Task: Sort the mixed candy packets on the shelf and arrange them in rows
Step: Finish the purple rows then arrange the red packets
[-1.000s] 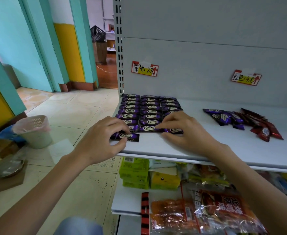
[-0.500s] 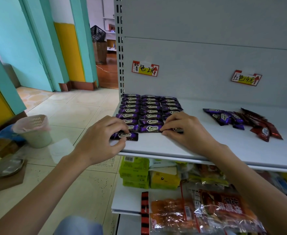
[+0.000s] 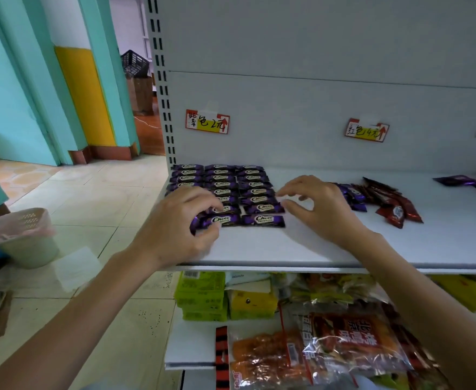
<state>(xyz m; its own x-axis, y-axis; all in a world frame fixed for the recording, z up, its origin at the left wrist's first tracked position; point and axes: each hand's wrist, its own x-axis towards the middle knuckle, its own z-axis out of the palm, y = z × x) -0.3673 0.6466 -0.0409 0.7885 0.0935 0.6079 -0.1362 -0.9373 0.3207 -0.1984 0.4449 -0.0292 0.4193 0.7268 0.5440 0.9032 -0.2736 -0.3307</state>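
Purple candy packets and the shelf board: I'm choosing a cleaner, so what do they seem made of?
Purple candy packets: likely glossy plastic film, given sheen and crimped ends. Shelf board: probably painted metal, smooth matte white, thin front lip.

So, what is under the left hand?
A purple packet, pinched at its left end by the left hand. The hand covers the front of the left column, so packets there cannot be seen.

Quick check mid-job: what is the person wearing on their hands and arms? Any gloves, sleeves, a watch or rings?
Nothing shows on either. The left hand and right hand are bare, with no gloves and no rings visible. Both forearms are uncovered as far as the picture's edge, with no sleeves, watch or wristband in view. A bit of pale blue-grey cloth at the bottom edge may be clothing.
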